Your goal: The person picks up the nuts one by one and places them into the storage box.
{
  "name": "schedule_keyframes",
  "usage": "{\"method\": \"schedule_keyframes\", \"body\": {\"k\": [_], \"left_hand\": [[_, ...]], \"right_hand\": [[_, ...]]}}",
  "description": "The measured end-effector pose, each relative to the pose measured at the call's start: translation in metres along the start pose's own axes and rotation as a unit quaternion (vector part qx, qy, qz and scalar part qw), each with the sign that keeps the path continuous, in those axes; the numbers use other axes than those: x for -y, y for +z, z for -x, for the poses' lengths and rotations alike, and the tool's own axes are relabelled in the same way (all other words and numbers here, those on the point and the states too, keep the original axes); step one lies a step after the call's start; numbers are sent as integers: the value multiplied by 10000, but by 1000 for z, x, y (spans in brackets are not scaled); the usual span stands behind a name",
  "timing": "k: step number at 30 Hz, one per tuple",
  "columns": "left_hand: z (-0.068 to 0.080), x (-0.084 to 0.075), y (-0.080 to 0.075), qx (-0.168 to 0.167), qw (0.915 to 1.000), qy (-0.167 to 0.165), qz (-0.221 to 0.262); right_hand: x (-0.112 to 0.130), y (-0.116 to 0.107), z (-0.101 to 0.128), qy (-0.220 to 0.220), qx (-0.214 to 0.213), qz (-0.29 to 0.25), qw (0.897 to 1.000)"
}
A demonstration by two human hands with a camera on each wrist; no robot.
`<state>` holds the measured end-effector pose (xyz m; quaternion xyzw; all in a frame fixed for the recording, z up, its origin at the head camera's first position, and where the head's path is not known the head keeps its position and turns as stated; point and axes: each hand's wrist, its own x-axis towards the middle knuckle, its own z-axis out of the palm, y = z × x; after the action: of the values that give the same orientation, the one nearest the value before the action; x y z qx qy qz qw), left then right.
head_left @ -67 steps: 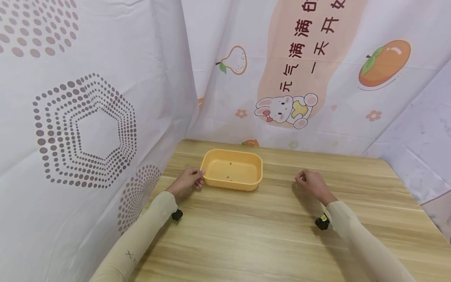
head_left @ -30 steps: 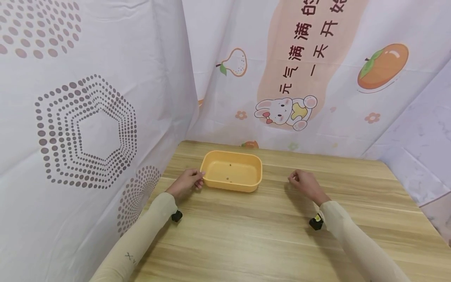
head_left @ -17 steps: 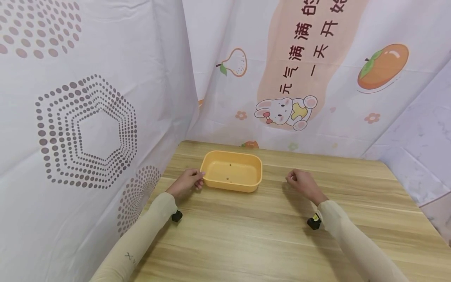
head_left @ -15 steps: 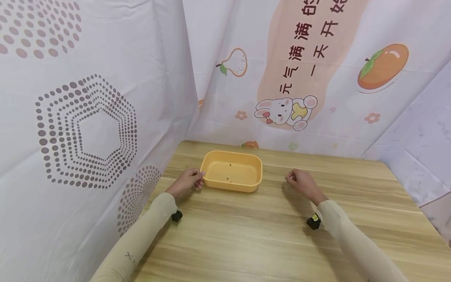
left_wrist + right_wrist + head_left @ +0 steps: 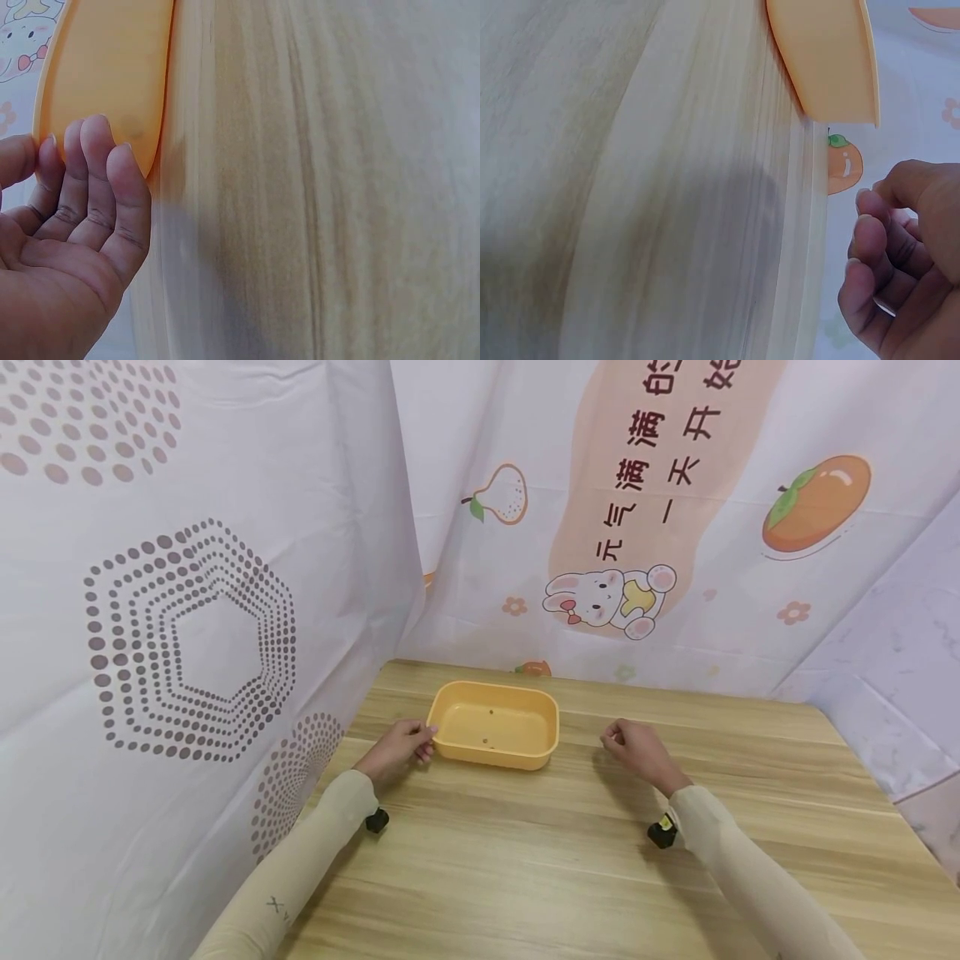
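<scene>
Orange plastic tray [image 5: 495,725] on the wooden table [image 5: 570,860], set between two hands and closer to the left one.

The left hand [image 5: 393,750] sits at the tray's left end, fingers [image 5: 90,161] curled against its outer wall with the thumb near the rim, gripping it. The right hand [image 5: 633,752] hovers over the table to the right of the tray, apart from it, fingers loosely curled and holding nothing. The tray stands upright near the table's far edge, below the printed cloth backdrop [image 5: 675,518].
</scene>
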<state>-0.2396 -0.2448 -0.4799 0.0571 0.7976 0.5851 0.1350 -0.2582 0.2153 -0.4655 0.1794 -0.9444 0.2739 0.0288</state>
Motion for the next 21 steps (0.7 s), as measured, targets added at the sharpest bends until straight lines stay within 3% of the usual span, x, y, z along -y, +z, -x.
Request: {"method": "schedule_keyframes", "body": {"k": [21], "left_hand": [[-2, 3, 0, 47, 9999, 0, 118]], "right_hand": [[21, 9, -10, 21, 196, -98, 9998]]}}
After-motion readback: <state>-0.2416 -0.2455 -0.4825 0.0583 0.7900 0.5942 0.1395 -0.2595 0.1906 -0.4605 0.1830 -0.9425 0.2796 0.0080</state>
